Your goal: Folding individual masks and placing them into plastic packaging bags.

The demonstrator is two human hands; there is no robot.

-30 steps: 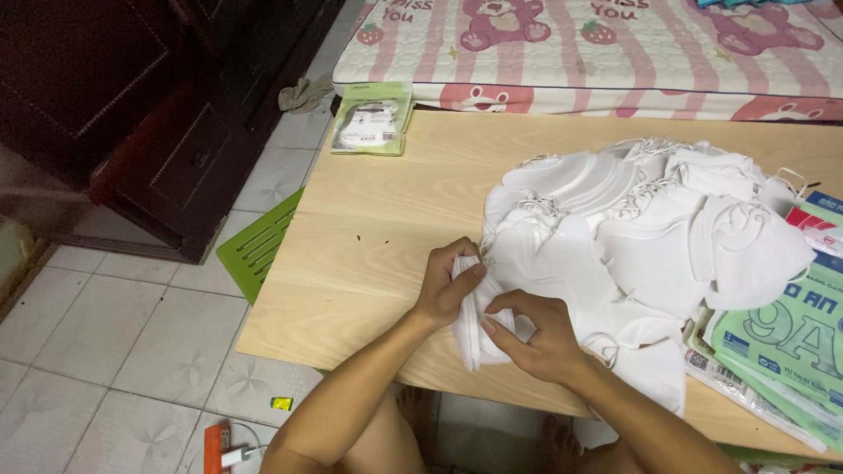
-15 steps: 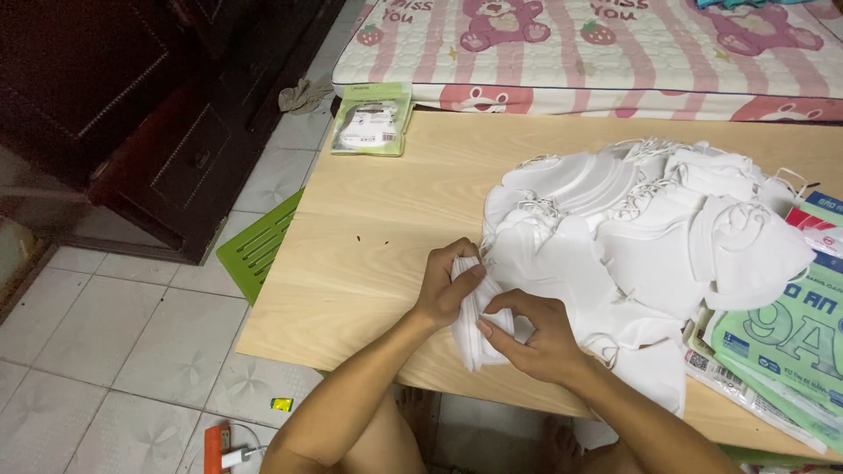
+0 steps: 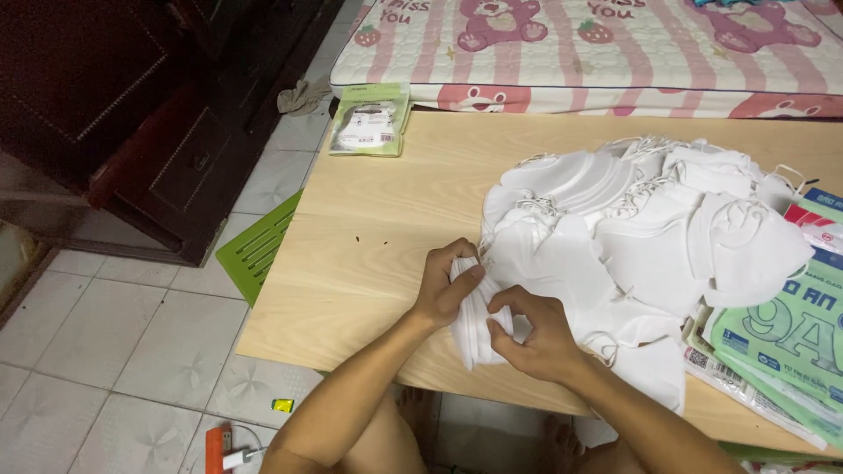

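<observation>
Gripping a small stack of white face masks [image 3: 475,318] between both hands, the person is seen from above at the near edge of a pale wooden table [image 3: 378,237]. The left hand [image 3: 448,283] is wrapped over the far left side of the stack, its fingers curled closed around the folded edges. The right hand [image 3: 534,332] is placed at the near right side, with thumb and fingertips pinched narrowly onto the top mask. The stack is held on edge, just touching the table near its front rim.

Just to the right of the hands, a large loose pile of white masks [image 3: 641,228] with thin ear loops is spread across the table; its near left edge is touched by the held stack. Green printed packets [image 3: 777,338] are laid at the far right of the table, partly covered by the pile. A sealed clear packet of masks [image 3: 370,127] is set at the far left corner of the table.

Beyond the table, a mattress [image 3: 597,44] with pink stripes and bear figures is seen. A dark wooden cabinet [image 3: 114,114] is stood to the left on a tiled floor [image 3: 105,351], and a green slotted panel [image 3: 259,246] is leaned beside the table's left edge. A small orange item [image 3: 214,449] is lying on the tiles near the person's left arm.
</observation>
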